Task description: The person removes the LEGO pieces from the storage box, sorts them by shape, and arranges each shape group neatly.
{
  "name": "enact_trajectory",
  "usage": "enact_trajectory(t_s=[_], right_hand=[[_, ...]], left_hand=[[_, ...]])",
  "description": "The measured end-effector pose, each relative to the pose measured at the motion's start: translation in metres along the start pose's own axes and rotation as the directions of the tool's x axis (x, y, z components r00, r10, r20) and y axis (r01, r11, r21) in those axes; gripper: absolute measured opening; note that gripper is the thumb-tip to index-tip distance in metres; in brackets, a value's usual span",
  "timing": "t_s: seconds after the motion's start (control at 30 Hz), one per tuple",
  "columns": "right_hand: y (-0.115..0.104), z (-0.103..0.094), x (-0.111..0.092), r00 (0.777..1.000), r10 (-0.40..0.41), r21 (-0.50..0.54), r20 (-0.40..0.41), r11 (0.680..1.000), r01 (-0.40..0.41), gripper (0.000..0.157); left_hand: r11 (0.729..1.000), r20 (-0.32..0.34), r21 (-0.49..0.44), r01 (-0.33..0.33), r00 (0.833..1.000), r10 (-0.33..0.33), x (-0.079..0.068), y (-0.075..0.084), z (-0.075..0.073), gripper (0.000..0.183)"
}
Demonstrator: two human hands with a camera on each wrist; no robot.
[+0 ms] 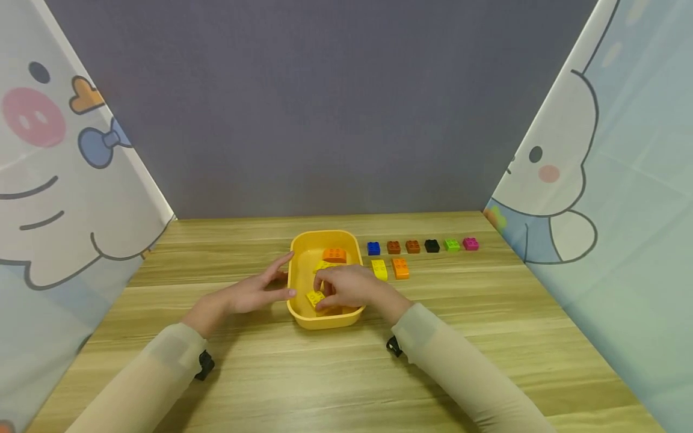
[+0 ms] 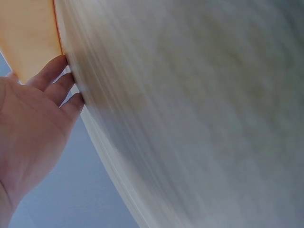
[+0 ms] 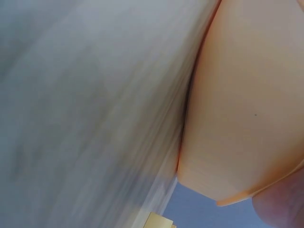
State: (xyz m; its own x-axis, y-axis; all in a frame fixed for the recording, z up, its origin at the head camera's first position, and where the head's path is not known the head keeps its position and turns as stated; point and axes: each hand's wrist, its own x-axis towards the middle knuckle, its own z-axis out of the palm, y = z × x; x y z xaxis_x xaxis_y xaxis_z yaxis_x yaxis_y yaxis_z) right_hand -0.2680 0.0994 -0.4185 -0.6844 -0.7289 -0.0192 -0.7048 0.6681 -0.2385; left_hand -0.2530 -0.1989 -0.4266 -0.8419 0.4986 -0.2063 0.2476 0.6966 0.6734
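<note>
Pinching a yellow brick [image 1: 314, 298] within the tray [image 1: 326, 323], right hand [image 1: 348, 284]; left hand [image 1: 250, 294] relaxed against its left side.

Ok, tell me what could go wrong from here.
The right hand might fumble the yellow block at its fingertips. Drawing back, it could bump the orange block on the table. The left hand, at the tub's side, might nudge it into the blue block.

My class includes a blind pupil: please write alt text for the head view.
A right hand reaches to a yellow studded toy brick inside a yellow tub; the left hand touches the tub's side. To its right, six bricks line up on a wood-grain table beyond two larger ones.
</note>
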Motion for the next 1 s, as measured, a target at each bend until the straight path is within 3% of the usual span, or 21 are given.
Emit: enact_trajectory(t_s=[0.27, 0.57, 0.87, 1.0], right_hand=[[-0.0016, -0.0004, -0.0003, 1.000, -0.011, -0.068, 0.007, 0.998, 0.012, 0.042], [-0.0019, -0.0010, 0.0003, 1.000, 0.008, -0.054, 0.027, 0.999, -0.007, 0.042], [-0.0041, -0.0023, 0.0000, 1.000, -0.003, -0.092, 0.031, 0.996, 0.006, 0.065], [-0.0032, -0.0037, -0.0017, 1.000, -0.013, -0.066, 0.011, 0.998, 0.014, 0.068]], left_hand=[[1.000, 0.004, -0.011, 0.011, 1.000, -0.011, 0.0005, 0.0003, 0.0008, 0.098], [1.000, 0.006, -0.009, 0.016, 1.000, -0.016, 0.0002, 0.0011, 0.0006, 0.098], [1.000, 0.002, -0.014, 0.018, 1.000, -0.018, -0.0003, 0.0007, 0.0010, 0.097], [1.000, -0.003, -0.002, 0.010, 1.000, -0.010, 0.0001, 0.0016, 0.0011, 0.097]])
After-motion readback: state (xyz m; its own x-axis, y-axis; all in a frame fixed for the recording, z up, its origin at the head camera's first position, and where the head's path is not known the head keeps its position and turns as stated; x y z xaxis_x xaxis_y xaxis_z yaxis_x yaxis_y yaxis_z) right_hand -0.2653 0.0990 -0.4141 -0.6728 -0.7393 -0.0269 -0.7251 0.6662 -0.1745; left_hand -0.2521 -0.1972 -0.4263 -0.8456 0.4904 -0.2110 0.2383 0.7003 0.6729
